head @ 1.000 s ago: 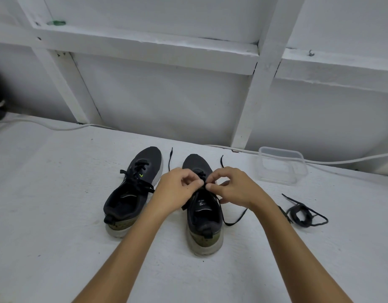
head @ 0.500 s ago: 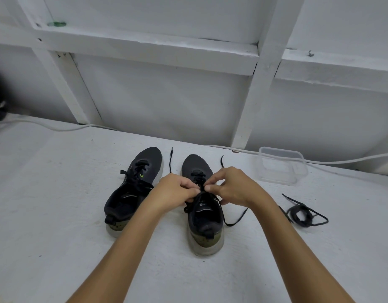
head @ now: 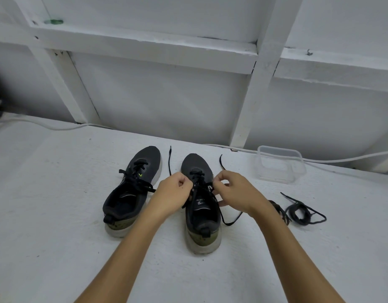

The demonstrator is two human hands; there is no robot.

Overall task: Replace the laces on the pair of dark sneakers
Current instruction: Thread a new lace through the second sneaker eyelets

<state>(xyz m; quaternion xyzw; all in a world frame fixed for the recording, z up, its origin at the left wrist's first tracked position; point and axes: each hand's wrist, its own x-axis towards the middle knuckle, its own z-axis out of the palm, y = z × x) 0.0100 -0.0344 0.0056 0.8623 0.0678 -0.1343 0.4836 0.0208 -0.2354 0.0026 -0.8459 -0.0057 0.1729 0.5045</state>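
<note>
On a white bench (head: 57,215), the left hand (head: 173,194) and right hand (head: 234,192) each pinch black lace (head: 230,221) over the right sneaker (head: 199,206), hiding its eyelets; a coiled lace (head: 298,212) lies partly behind the right wrist.

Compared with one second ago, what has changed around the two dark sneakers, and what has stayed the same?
The left hand and right hand, close together over the right dark sneaker, have drawn apart sideways, each still pinching its black lace. The left dark sneaker, the loose black lace bundle and the clear plastic container have not moved.
</note>
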